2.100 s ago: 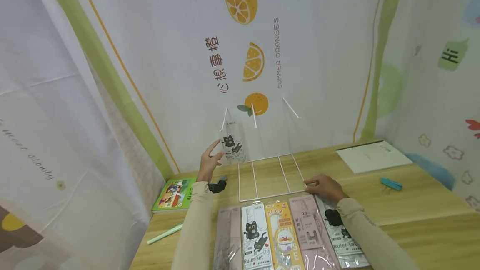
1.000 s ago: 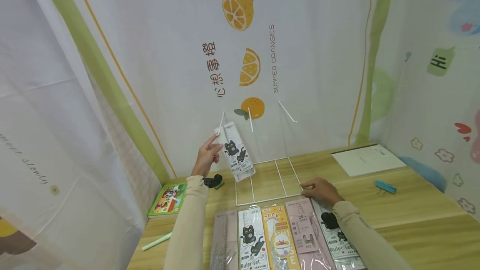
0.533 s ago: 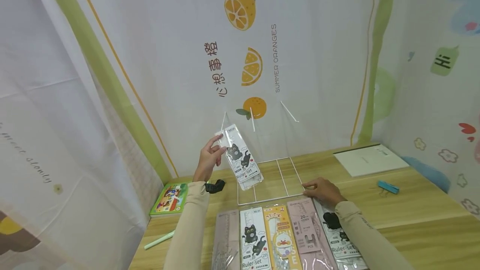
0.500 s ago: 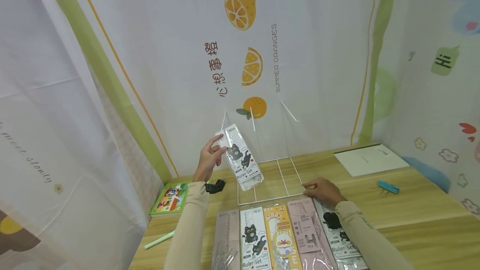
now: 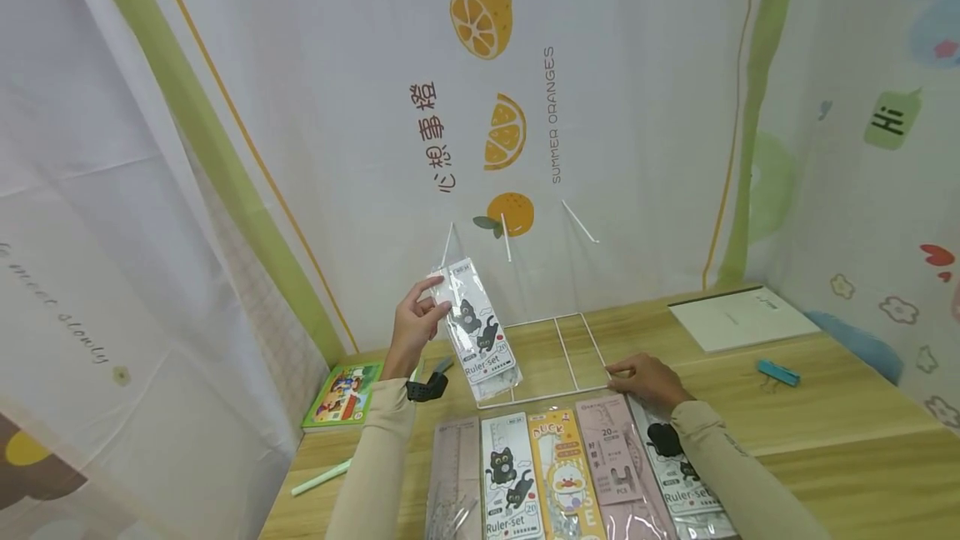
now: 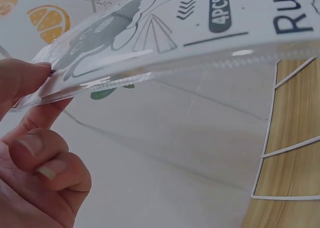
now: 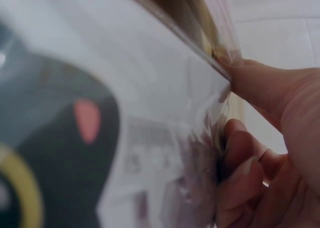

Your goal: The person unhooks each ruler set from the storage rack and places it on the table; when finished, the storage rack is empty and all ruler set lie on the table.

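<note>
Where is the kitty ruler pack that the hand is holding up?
In the head view the cat ruler-set pack hangs left of centre, pinched at its top by the left hand, above the near-left corner of the white wire rack and just below the rack's leftmost hook.

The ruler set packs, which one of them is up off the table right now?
The cat-print ruler set pinched at its top by the left hand. It hangs tilted in the air over the white wire rack, while the other packs lie flat in a row on the table.

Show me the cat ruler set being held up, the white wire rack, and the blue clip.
cat ruler set (image 5: pixel 480 340), head view, middle of the packet.
white wire rack (image 5: pixel 566 350), head view, a base wire.
blue clip (image 5: pixel 778 372), head view, its body.
</note>
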### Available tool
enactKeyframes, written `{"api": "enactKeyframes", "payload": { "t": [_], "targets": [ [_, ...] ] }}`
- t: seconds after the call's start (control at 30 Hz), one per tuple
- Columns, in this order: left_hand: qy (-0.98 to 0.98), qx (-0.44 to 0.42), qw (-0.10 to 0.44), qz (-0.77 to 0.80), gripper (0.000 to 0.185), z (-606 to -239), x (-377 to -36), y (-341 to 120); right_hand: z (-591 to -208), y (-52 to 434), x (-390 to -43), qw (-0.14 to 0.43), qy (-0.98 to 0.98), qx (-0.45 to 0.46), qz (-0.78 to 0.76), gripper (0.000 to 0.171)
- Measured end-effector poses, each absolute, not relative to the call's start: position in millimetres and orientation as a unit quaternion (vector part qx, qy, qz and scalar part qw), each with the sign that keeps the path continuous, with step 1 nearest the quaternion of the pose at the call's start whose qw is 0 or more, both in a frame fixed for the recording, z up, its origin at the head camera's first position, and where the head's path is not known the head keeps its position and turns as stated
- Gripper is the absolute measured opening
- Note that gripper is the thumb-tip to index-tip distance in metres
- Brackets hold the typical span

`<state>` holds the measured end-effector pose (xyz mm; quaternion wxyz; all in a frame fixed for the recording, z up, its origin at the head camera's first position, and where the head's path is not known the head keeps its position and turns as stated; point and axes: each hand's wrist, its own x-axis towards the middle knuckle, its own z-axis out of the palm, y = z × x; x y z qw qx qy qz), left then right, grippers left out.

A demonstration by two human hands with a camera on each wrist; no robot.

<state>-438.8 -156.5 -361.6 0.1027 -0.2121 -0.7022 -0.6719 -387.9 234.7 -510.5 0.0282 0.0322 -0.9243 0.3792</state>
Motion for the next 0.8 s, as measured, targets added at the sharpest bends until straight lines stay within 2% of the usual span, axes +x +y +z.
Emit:
{"api": "enactKeyframes", "payload": {
  "t": [0.3, 0.8],
  "targets": [
    [-0.699, -0.195, 0.115, -0.679, 0.057, -357, -427, -155, -512, 237, -387, 0.039, -0.923, 0.041, 0.381, 0.041],
    [-0.676, -0.25, 0.14, -0.679, 0.059, -356, -400, -165, -512, 237, -387, 0.04, -0.924, 0.041, 0.378, 0.04]
  ]
}}
